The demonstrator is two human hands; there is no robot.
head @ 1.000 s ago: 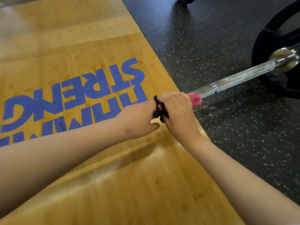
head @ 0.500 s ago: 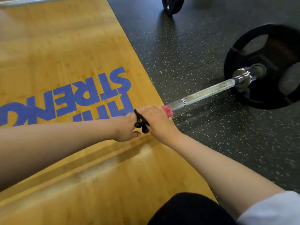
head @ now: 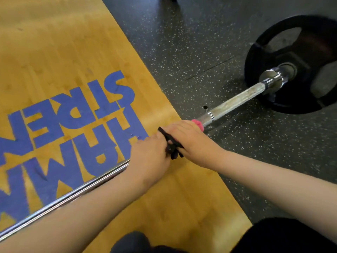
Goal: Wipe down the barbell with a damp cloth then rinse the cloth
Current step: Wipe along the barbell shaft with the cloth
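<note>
Chrome steel barbell (head: 235, 102) in two hands.
Fingers of right hand (head: 189, 139) clamp pink cloth (head: 197, 123) round it; left hand (head: 147, 157) fingers grip shaft.

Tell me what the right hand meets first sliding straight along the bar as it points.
Gripping the pink cloth round the barbell shaft, the right hand has bare shaft ahead; its first stop is probably the chrome collar, just before the black weight plate.

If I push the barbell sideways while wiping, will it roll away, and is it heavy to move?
It would probably roll: the barbell sits on a round black plate standing on edge on flat speckled floor. It likely feels heavy, being a long metal shaft with that plate loaded. The left hand gripping it may steady it.
</note>
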